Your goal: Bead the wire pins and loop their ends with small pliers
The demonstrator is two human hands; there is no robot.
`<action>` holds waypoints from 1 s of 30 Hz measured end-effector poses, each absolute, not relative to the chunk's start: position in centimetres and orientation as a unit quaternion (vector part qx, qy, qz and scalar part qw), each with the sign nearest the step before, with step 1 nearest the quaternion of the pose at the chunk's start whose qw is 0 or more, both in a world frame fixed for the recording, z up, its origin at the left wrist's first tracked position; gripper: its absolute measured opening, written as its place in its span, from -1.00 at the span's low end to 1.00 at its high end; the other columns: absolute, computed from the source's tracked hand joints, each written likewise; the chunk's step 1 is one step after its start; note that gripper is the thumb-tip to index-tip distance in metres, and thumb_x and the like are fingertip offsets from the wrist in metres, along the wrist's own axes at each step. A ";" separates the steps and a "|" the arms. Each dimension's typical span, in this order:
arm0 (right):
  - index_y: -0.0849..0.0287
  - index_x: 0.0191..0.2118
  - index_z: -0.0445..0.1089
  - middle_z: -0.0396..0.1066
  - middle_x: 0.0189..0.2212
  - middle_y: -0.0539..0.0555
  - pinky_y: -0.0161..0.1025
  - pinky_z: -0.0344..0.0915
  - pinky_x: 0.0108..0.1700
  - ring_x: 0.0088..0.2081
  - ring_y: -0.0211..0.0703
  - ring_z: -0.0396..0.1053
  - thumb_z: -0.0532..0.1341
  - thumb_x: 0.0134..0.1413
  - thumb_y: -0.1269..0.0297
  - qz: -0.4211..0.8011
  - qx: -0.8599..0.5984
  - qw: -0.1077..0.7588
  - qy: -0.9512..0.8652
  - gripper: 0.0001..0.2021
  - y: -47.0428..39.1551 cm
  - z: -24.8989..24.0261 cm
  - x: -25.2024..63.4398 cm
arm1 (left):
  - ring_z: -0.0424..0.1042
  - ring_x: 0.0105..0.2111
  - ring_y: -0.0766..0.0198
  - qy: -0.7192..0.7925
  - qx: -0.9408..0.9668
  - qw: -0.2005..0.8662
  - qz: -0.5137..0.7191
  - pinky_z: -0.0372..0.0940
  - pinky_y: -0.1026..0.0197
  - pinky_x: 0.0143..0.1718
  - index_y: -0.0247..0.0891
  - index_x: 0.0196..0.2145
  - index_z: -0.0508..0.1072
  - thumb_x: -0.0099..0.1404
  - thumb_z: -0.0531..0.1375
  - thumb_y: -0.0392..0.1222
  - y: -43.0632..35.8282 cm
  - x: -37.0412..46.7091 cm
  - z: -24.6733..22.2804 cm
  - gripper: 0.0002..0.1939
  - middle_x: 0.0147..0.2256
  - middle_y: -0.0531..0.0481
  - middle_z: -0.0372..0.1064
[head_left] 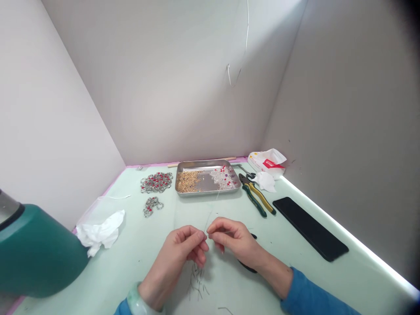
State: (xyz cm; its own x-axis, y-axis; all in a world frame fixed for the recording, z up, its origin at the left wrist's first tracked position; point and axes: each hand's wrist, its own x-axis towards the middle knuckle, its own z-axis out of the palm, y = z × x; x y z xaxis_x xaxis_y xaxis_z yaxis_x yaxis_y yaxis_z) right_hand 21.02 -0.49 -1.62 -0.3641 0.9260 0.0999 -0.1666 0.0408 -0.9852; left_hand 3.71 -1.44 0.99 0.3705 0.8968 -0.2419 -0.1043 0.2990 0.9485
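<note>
My left hand (183,246), with a pale green bangle at its wrist, pinches a thin wire (208,218) between thumb and forefinger. Close beside it, my right hand (234,238) also has its fingertips pinched on a fine strand at the same spot. The wire runs up toward the tray, and its ends are too thin to trace. Loose bits of cut wire (197,280) lie below my left hand. A tool with black handles (247,266) lies partly hidden beneath my right hand.
Ahead is a metal tray (208,193) with gold beads (188,180) and clear and red beads (225,178). Linked pieces with red beads (156,182) lie left; green-and-yellow pliers (257,197), a black slab (310,228) and a tissue pack (267,162) right. A green container (41,251) stands near left.
</note>
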 end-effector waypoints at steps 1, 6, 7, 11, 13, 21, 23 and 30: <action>0.21 -0.31 0.39 0.31 -0.47 -0.01 -0.34 0.20 -0.47 -0.51 -0.34 0.22 0.23 0.00 0.29 0.599 -0.341 0.456 -0.564 -0.87 -0.5 -1.7 21.0 | 0.30 -0.63 0.39 0.434 0.461 0.677 0.375 0.22 0.31 -0.56 -0.34 -0.51 0.38 0.20 0.16 -0.12 -1.4 3.7 0.9 -0.76 -0.53 -0.03 0.38; 0.22 -0.38 0.43 0.32 -0.45 0.01 -0.36 0.17 -0.49 -0.55 -0.37 0.21 0.17 0.07 0.32 0.519 -0.383 0.487 -0.589 -0.88 -1.1 -2.0 20.6 | 0.23 -0.67 0.42 0.476 0.457 0.628 0.413 0.18 0.33 -0.60 -0.31 -0.54 0.34 0.19 0.16 -0.09 -1.7 4.5 0.4 -0.74 -0.60 0.05 0.31; 0.22 -0.40 0.43 0.32 -0.44 0.01 -0.36 0.16 -0.49 -0.56 -0.38 0.21 0.15 0.09 0.32 0.503 -0.387 0.494 -0.594 -0.86 -1.2 -2.0 20.5 | 0.21 -0.68 0.44 0.485 0.455 0.616 0.423 0.16 0.34 -0.61 -0.31 -0.55 0.33 0.19 0.16 -0.09 -1.8 4.7 0.3 -0.74 -0.62 0.07 0.29; 0.23 -0.41 0.41 0.32 -0.44 0.02 -0.36 0.15 -0.51 -0.58 -0.38 0.21 0.15 0.10 0.30 0.499 -0.387 0.509 -0.585 -0.84 -1.2 -2.1 20.5 | 0.17 -0.69 0.46 0.492 0.429 0.616 0.441 0.15 0.35 -0.62 -0.31 -0.56 0.32 0.19 0.15 -0.08 -2.2 5.3 0.1 -0.72 -0.62 0.08 0.27; 0.23 -0.42 0.39 0.31 -0.48 0.00 -0.37 0.15 -0.51 -0.58 -0.38 0.21 0.14 0.11 0.28 0.515 -0.387 0.505 -0.574 -0.83 -1.2 -2.0 20.6 | 0.18 -0.68 0.46 0.468 0.418 0.647 0.433 0.16 0.34 -0.61 -0.31 -0.54 0.33 0.20 0.15 -0.08 -2.2 5.4 0.2 -0.74 -0.58 0.06 0.29; 0.23 -0.38 0.34 0.28 -0.55 -0.05 -0.38 0.13 -0.49 -0.55 -0.36 0.18 0.18 0.07 0.25 0.556 -0.400 0.470 -0.556 -0.86 -1.0 -1.9 20.5 | 0.19 -0.70 0.45 0.468 0.441 0.662 0.384 0.13 0.34 -0.63 -0.32 -0.55 0.32 0.19 0.15 -0.07 -2.1 5.4 0.4 -0.73 -0.61 0.06 0.28; 0.24 -0.44 0.33 0.26 -0.58 -0.05 -0.38 0.12 -0.49 -0.55 -0.36 0.16 0.19 0.05 0.27 0.551 -0.403 0.469 -0.560 -0.85 -1.0 -2.0 20.3 | 0.19 -0.73 0.46 0.478 0.460 0.652 0.366 0.10 0.36 -0.64 -0.32 -0.56 0.32 0.18 0.16 -0.07 -2.1 5.5 0.3 -0.71 -0.65 0.07 0.27; 0.24 -0.46 0.29 0.33 -0.56 -0.01 -0.37 0.09 -0.50 -0.58 -0.37 0.13 0.17 0.07 0.24 0.595 -0.389 0.453 -0.538 -0.82 -0.8 -1.8 20.5 | 0.30 -0.65 0.39 0.422 0.455 0.707 0.338 0.21 0.31 -0.59 -0.36 -0.44 0.39 0.24 0.08 -0.03 -2.0 4.9 0.3 -0.69 -0.49 -0.06 0.39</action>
